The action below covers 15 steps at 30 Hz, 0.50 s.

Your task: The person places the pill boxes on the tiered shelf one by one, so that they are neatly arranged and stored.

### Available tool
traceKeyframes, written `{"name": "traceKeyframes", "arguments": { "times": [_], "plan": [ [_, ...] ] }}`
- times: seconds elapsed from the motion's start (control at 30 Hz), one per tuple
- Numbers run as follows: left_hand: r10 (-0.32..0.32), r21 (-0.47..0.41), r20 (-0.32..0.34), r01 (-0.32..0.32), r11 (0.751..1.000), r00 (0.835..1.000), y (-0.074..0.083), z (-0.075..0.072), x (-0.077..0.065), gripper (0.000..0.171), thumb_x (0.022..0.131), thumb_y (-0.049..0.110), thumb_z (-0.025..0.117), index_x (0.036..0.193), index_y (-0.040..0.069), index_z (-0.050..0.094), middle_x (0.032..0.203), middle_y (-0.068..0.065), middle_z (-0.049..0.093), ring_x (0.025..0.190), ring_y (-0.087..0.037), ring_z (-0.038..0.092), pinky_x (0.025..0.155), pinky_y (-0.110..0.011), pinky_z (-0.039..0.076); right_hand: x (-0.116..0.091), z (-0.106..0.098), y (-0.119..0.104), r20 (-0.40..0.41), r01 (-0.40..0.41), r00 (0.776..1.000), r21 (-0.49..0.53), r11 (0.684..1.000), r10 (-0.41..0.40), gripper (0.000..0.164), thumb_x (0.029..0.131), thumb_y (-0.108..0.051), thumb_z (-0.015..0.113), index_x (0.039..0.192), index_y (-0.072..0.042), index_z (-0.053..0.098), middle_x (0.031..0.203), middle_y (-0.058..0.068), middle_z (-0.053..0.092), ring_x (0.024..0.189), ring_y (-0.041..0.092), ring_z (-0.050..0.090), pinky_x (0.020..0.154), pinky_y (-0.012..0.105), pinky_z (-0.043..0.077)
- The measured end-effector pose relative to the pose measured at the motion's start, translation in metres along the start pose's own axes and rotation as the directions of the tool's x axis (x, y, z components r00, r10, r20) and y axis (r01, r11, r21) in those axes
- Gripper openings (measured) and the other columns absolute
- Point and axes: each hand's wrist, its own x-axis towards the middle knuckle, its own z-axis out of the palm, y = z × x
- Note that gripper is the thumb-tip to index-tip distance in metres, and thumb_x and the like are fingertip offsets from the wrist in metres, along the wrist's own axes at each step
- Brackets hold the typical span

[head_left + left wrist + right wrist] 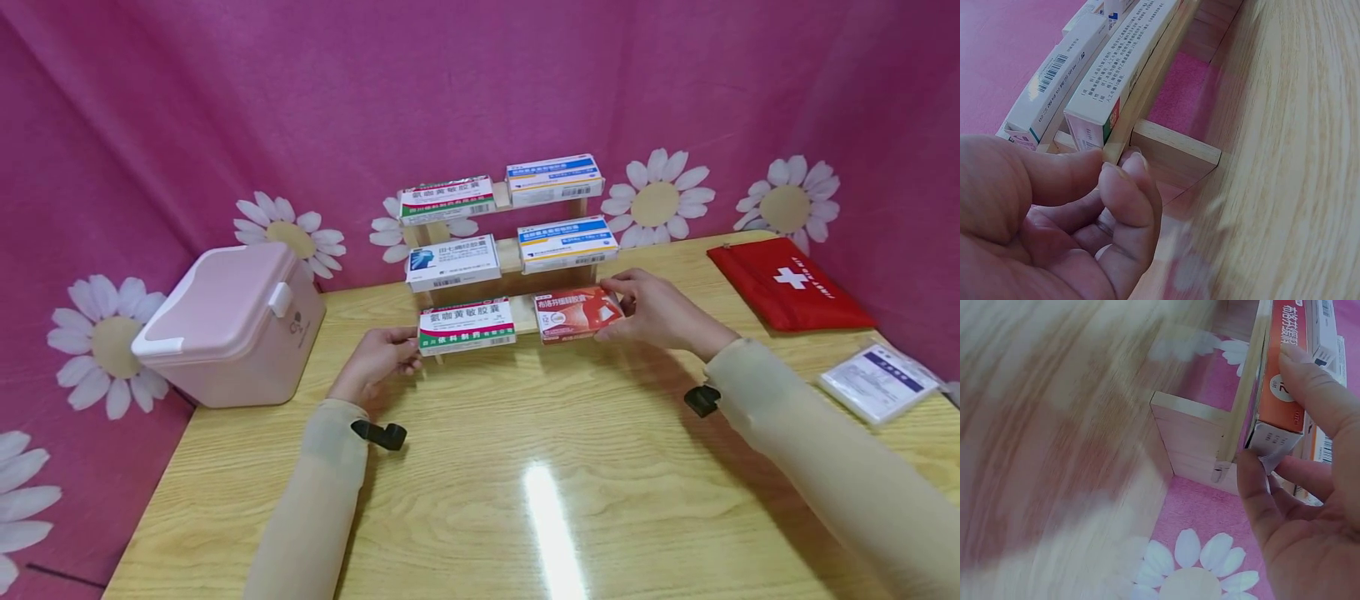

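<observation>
A three-tier wooden rack (525, 315) carries medicine boxes, two on each tier. At the right of the lowest tier, my right hand (652, 310) grips a red medicine box (576, 315), thumb on its printed face and fingers at its end. The right wrist view shows this red box (1280, 381) along the wooden strip. My left hand (378, 362) pinches the left end of the lowest shelf strip (1124, 128) between thumb and index finger. Just above those fingertips sits a green-and-white medicine box (467, 327). A white-and-blue box (453, 262) lies one tier higher.
A pink lidded case (232, 325) stands left on the wooden table (465, 467). To the right lie a red first aid pouch (791, 283) and a clear-wrapped white packet (877, 383). A pink flowered cloth (480, 83) hangs close behind the rack.
</observation>
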Motion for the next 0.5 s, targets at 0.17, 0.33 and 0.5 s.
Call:
{"name": "traceKeyframes", "arguments": {
  "times": [0.17, 0.33, 0.5],
  "plan": [
    [-0.007, -0.007, -0.002, 0.007, 1.0, 1.0, 0.001, 0.001, 0.0, 0.036, 0.104, 0.008, 0.05, 0.139, -0.001, 0.052, 0.109, -0.016, 0.061, 0.083, -0.02, 0.058, 0.068, -0.023, 0.052, 0.009, 0.001, 0.004, 0.005, 0.008, 1.0, 0.006, 1.0, -0.008, 0.091, 0.076, -0.039, 0.087, 0.145, 0.004, 0.046, 0.139, 0.025, 0.045, 0.114, 0.039, 0.052, 0.096, 0.056, 0.047],
    [-0.015, -0.004, -0.008, 0.015, 1.0, 1.0, 0.002, 0.001, 0.0, 0.036, 0.104, 0.008, 0.051, 0.139, 0.0, 0.052, 0.11, -0.016, 0.061, 0.083, -0.02, 0.058, 0.069, -0.023, 0.052, 0.013, 0.001, 0.007, 0.013, -0.008, 1.0, 0.027, 1.0, 0.007, 0.092, 0.076, -0.041, 0.086, 0.145, 0.003, 0.045, 0.143, 0.027, 0.042, 0.122, 0.042, 0.047, 0.098, 0.059, 0.043],
    [-0.018, 0.001, -0.016, 0.018, 1.0, 1.0, 0.002, 0.001, -0.001, 0.036, 0.104, 0.008, 0.05, 0.139, -0.001, 0.052, 0.109, -0.016, 0.061, 0.082, -0.02, 0.058, 0.068, -0.023, 0.052, 0.013, 0.001, 0.007, 0.022, -0.029, 0.999, 0.036, 0.999, 0.029, 0.093, 0.078, -0.041, 0.085, 0.148, 0.002, 0.042, 0.145, 0.027, 0.039, 0.126, 0.043, 0.042, 0.1, 0.06, 0.042]
  ]
}}
